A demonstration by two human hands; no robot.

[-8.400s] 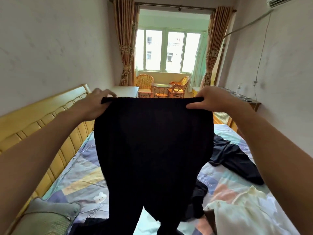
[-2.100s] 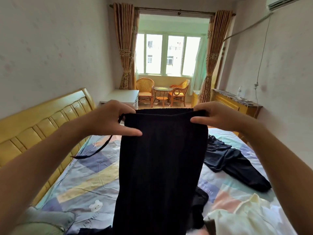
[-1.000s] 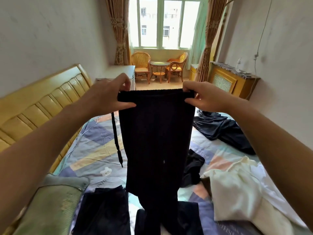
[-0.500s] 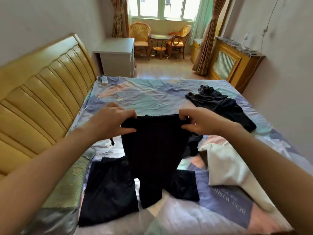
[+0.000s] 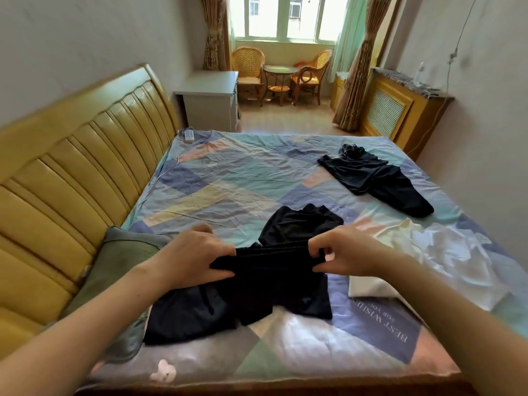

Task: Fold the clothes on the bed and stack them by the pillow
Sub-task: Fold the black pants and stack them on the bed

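both hands pinch the waistband of the black trousers (image 5: pixel 274 278) low over the bed (image 5: pixel 228 178), just beside the green pillow (image 5: pixel 114 270). the left hand (image 5: pixel 194 258) grips the band's end nearer the pillow, thumb under and fingers over; the right hand (image 5: pixel 351 252) curls its fingers round the far end. a folded black garment (image 5: pixel 185 315) lies against the pillow, under the trousers' edge. farther from the pillow lie a white shirt (image 5: pixel 445 258), a small black piece (image 5: pixel 300 224) and dark trousers (image 5: pixel 377 178).
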